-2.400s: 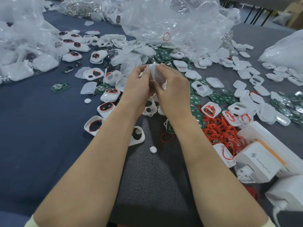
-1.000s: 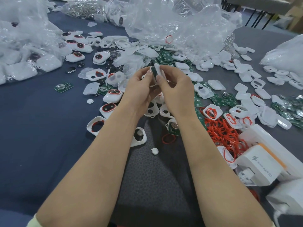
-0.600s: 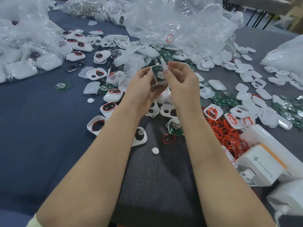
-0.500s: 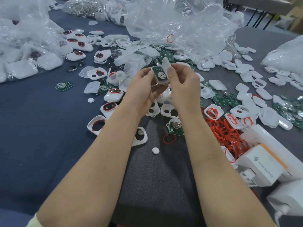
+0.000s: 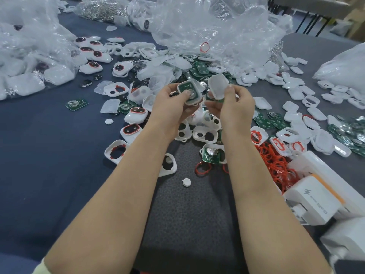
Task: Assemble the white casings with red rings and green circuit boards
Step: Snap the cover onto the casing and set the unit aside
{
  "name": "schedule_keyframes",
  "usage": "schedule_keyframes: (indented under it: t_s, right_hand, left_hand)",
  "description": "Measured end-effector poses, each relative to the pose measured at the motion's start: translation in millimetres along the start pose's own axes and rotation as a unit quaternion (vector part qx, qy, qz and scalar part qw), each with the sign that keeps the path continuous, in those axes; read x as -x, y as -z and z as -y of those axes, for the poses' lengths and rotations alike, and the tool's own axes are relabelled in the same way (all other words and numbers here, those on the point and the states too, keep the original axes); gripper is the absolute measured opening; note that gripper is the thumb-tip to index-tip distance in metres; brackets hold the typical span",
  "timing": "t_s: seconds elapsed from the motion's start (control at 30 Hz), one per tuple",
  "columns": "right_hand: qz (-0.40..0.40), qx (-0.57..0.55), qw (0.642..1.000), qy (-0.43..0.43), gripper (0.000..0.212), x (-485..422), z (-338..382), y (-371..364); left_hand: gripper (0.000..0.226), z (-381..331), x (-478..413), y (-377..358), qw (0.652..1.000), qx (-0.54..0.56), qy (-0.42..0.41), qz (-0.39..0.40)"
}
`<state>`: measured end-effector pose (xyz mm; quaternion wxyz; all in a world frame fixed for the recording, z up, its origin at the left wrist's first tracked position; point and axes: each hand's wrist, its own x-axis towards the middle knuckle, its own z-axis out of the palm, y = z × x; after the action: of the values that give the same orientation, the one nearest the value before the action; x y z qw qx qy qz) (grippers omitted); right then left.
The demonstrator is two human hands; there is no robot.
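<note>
Head view, left to right: finished white units (image 5: 92, 66) with red-rimmed windows are lying far left, beside a clear bag (image 5: 29, 62). Our left hand (image 5: 169, 104) is gripping the casing base (image 5: 198, 99) by its edges, with the thumb resting on the green circuit board (image 5: 187, 88), which is sitting inside and facing up at us. Just beside it, across a small gap, our right hand (image 5: 236, 107) is pinching the translucent white cover (image 5: 217, 85) by its lower rim, between thumb and fingers. Both parts are hovering above the loose casings, clear of the table (image 5: 49, 155). We are judging these shells as very light, thin, stiff plastic that is smooth enough to slip. So we are taking hold on the side walls and rim, not the flat faces. The board is looking fragile around the coin cell, so we are planning to squeeze only around the perimeter when snapping shut. We cannot tell whether a red ring is already sitting in this base. Further right, the loose red rings (image 5: 274, 165) are lying tangled. They are looking soft and floppy, and we are judging them best picked up singly by one loop.
</note>
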<state>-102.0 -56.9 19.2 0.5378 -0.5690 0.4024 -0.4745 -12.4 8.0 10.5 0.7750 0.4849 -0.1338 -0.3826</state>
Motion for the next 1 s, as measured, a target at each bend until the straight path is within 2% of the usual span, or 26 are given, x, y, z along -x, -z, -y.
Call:
schedule_keyframes:
  t_s: [0.27, 0.43, 0.5, 0.57, 0.67, 0.73, 0.8, 1.0]
  right_hand:
    - [0.034, -0.108, 0.992, -0.051, 0.014, -3, 3, 3]
    - [0.048, -0.095, 0.992, -0.063, 0.012, -4, 0, 3]
    - [0.044, -0.038, 0.997, -0.043, 0.007, -5, -2, 4]
    - [0.032, 0.085, 0.995, 0.028, 0.004, -4, -4, 5]
    - [0.040, 0.274, 0.950, 0.146, 0.017, -3, -10, 4]
    - [0.061, 0.356, 0.919, 0.160, 0.023, -4, -15, 3]
    - [0.070, 0.398, 0.903, 0.146, 0.023, -6, -18, 4]
    - [0.054, 0.425, 0.893, 0.135, 0.019, -10, -22, 8]
  left_hand:
    - [0.018, -2, 0, 0, 1.000, 0.010, 0.001, -0.002]
    - [0.021, -2, 0, 0, 1.000, 0.019, 0.008, 0.004]
    - [0.022, -2, 0, 1, 0.999, 0.029, 0.011, 0.005]
    - [0.022, -2, 0, 1, 0.999, 0.031, 0.011, 0.006]
    - [0.024, -2, 0, 2, 0.999, 0.030, 0.011, 0.001]
    - [0.022, -2, 0, 2, 1.000, 0.026, 0.007, -0.006]
    - [0.018, -2, 0, 2, 1.000, 0.012, 0.002, -0.015]
    - [0.017, -3, 1, 2, 1.000, 0.005, 0.001, -0.017]
